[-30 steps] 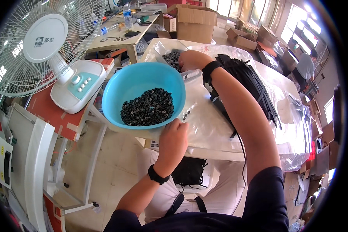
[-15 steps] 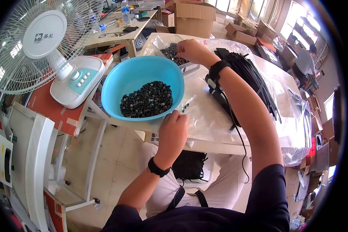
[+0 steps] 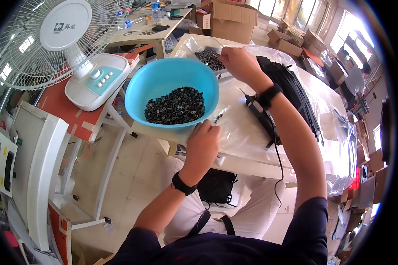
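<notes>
My left hand (image 3: 202, 145) is closed at the near right rim of a light-blue plastic basin (image 3: 139, 95). Whatever its curled fingers hold, if anything, is hidden. Inside the basin lies a heap of small dark round parts (image 3: 176, 105). My right hand (image 3: 243, 65) is beyond it, fingers pinched at the edge of a clear tray of small grey and dark parts (image 3: 209, 57). Nothing in that pinch can be made out. A few loose dark parts (image 3: 218, 118) lie on the plastic sheet beside my left hand.
Under my right forearm lies a pen-like tool (image 3: 253, 105) with a black cable, beside a bundle of long black strips (image 3: 292, 86). A white fan (image 3: 97, 81) stands left of the basin. Cardboard boxes (image 3: 234, 20) stand behind the table.
The whole view has shifted, so the table sits a little further right and higher. My right hand stays at the tray, its wrist turned slightly. My left hand remains by the basin rim.
</notes>
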`<state>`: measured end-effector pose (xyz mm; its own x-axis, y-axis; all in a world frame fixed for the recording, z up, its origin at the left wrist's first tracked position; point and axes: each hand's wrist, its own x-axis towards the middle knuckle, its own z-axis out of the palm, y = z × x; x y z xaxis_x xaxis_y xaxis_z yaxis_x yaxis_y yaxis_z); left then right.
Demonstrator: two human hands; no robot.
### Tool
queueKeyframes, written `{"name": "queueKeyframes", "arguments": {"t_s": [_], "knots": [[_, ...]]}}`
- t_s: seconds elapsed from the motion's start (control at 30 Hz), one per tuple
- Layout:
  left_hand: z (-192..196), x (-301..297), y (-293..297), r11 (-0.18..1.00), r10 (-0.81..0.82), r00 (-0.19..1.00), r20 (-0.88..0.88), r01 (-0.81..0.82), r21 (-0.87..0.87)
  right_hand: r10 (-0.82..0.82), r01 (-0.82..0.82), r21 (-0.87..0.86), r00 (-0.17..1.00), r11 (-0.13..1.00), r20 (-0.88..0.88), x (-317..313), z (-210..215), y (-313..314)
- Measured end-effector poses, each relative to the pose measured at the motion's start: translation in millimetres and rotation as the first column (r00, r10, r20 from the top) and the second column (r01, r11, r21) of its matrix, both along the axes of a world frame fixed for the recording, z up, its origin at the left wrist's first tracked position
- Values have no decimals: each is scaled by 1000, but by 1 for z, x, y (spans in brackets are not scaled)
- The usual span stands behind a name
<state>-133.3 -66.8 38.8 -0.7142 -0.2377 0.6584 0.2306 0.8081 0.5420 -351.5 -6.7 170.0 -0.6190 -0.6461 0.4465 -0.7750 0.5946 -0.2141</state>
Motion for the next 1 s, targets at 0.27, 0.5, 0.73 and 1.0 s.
{"name": "queueKeyframes", "arguments": {"t_s": [0.27,0.5,0.73,1.0], "knots": [[-3,-4,1,992,12,996,86,-1,-124,48,-87,258,987,962,154,83,-48,53],[4,2,-1,999,-28,999,43,27,28,-302,300,93,953,949,4,79,-37,107],[11,3,0,989,-104,993,47,99,112,-340,360,208,932,909,-129,52,-60,246],[16,21,1,969,-218,952,-216,184,-164,-217,273,212,943,938,-254,62,-66,261]]}}
